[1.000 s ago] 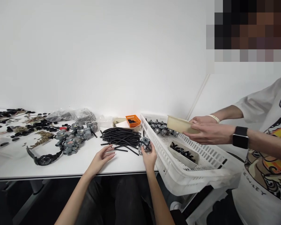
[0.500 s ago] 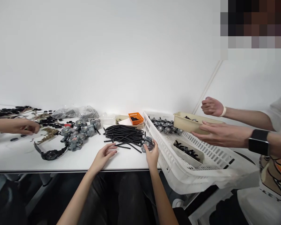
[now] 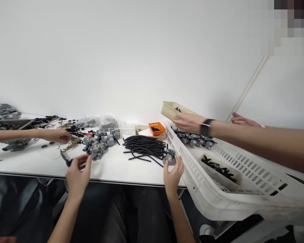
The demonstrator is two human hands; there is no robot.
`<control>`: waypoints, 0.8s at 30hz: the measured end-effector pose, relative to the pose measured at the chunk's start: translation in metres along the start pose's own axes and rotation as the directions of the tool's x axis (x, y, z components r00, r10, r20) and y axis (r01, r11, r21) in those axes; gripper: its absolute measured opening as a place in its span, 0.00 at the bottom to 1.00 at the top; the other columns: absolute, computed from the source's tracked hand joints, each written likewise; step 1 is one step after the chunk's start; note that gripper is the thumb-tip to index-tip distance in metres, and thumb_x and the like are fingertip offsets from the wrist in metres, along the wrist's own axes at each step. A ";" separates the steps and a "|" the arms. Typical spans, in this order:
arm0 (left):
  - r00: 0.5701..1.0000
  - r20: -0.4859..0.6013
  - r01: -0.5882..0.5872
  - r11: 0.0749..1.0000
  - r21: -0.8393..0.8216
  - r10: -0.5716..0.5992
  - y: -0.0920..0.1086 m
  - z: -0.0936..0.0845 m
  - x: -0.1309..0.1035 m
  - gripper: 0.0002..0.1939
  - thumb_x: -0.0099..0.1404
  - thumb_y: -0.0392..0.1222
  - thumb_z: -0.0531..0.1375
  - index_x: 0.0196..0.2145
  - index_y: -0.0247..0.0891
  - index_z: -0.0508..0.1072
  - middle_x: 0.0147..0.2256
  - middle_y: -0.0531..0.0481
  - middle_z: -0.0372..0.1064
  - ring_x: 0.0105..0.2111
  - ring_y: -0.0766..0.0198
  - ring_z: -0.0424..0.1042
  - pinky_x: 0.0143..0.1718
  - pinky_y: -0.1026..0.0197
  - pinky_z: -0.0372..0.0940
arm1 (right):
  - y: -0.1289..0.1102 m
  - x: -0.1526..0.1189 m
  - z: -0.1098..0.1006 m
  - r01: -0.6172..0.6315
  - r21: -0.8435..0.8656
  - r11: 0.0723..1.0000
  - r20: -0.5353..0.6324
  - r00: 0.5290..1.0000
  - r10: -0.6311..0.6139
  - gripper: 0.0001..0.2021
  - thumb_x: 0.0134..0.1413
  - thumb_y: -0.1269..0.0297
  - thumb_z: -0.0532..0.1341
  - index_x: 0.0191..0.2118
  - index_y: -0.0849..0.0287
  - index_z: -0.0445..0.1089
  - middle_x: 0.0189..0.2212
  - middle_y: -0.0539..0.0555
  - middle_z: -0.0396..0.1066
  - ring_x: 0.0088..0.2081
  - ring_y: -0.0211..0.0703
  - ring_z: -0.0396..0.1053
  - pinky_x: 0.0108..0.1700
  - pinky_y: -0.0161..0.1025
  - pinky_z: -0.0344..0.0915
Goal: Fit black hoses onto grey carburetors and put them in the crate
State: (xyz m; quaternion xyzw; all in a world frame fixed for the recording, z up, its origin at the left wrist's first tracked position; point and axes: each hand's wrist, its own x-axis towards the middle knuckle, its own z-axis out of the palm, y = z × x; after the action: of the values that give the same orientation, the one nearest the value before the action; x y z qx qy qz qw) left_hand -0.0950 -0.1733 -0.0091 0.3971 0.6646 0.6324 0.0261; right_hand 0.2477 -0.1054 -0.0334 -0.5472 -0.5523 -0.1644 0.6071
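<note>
My right hand (image 3: 173, 173) has its thumb and fingers around a grey metal carburetor (image 3: 170, 156) that stands on the table at the right end of a pile of black rubber hoses (image 3: 144, 145). Fingers loosely curved and thumb apart, my left hand (image 3: 78, 173) is over a black wristwatch (image 3: 66, 158), hiding most of it. I see nothing in that hand. Just beyond its fingertips stands a group of several carburetors (image 3: 97, 145).
At right, a co-worker's hand (image 3: 188, 122) holds a beige bin (image 3: 171, 109) over a white crate (image 3: 192, 168) with carburetors and a bin of black parts (image 3: 218, 168). Another person's hand (image 3: 59, 135) is over brass fittings (image 3: 72, 143) at left. An orange basket (image 3: 157, 128) stands behind the hoses.
My left hand has moved left from the hoses to the watch and carburetor group. My right hand stays at its carburetor. The co-worker's beige bin has moved left, toward the wall. The view has shifted left.
</note>
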 end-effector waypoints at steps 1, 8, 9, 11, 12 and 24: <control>0.999 -0.010 -0.042 0.992 0.116 0.044 0.001 -0.003 0.007 0.21 0.60 0.56 0.55 0.43 0.37 0.69 0.36 0.46 0.71 0.35 0.57 0.72 0.39 0.55 0.67 | -0.003 -0.003 0.000 0.006 -0.002 1.000 -0.009 1.000 -0.006 0.22 0.57 0.60 0.56 0.55 0.64 0.60 0.57 0.70 0.57 0.60 0.60 0.53 0.58 0.61 0.52; 0.948 0.220 -0.312 0.538 0.783 0.230 -0.001 0.011 0.024 0.24 0.62 0.54 0.52 0.38 0.30 0.76 0.44 0.32 0.67 0.46 0.38 0.60 0.42 0.44 0.57 | -0.031 -0.020 0.012 0.096 0.075 0.993 0.042 0.994 -0.099 0.16 0.57 0.67 0.55 0.51 0.61 0.64 0.55 0.66 0.60 0.60 0.57 0.53 0.58 0.61 0.54; 0.943 0.247 -0.329 0.497 0.803 0.225 -0.004 0.014 0.026 0.23 0.62 0.53 0.52 0.37 0.30 0.76 0.45 0.31 0.66 0.46 0.38 0.60 0.41 0.44 0.57 | -0.033 -0.021 0.014 0.104 0.083 0.991 0.068 0.992 -0.110 0.15 0.57 0.67 0.55 0.50 0.61 0.64 0.54 0.65 0.60 0.59 0.57 0.54 0.57 0.60 0.54; 0.937 0.280 -0.347 0.451 0.822 0.211 -0.011 0.017 0.030 0.22 0.63 0.50 0.51 0.36 0.29 0.77 0.45 0.31 0.65 0.46 0.39 0.60 0.40 0.45 0.57 | -0.033 -0.022 0.016 0.103 0.091 0.990 0.102 0.988 -0.112 0.13 0.57 0.68 0.54 0.48 0.60 0.66 0.53 0.64 0.61 0.57 0.55 0.56 0.56 0.59 0.56; 0.936 0.286 -0.349 0.440 0.827 0.205 -0.015 0.017 0.032 0.21 0.63 0.49 0.51 0.36 0.29 0.77 0.46 0.31 0.65 0.46 0.39 0.59 0.40 0.45 0.57 | -0.033 -0.022 0.017 0.097 0.095 0.991 0.108 0.988 -0.107 0.12 0.57 0.68 0.54 0.47 0.60 0.66 0.52 0.63 0.62 0.56 0.55 0.57 0.56 0.58 0.57; 0.891 0.274 -0.426 0.457 0.781 0.363 -0.010 0.020 0.023 0.20 0.66 0.46 0.48 0.37 0.32 0.76 0.54 0.34 0.62 0.46 0.41 0.59 0.37 0.46 0.55 | -0.030 -0.023 0.015 0.081 0.166 0.983 0.136 0.985 -0.105 0.08 0.56 0.72 0.53 0.38 0.58 0.69 0.42 0.60 0.68 0.49 0.49 0.63 0.50 0.51 0.62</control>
State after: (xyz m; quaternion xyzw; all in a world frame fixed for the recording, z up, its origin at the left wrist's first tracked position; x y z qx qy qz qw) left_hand -0.1048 -0.1426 -0.0110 0.5260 0.7694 0.2217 -0.2868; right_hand 0.2088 -0.1128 -0.0421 -0.4806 -0.6312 -0.1078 0.5992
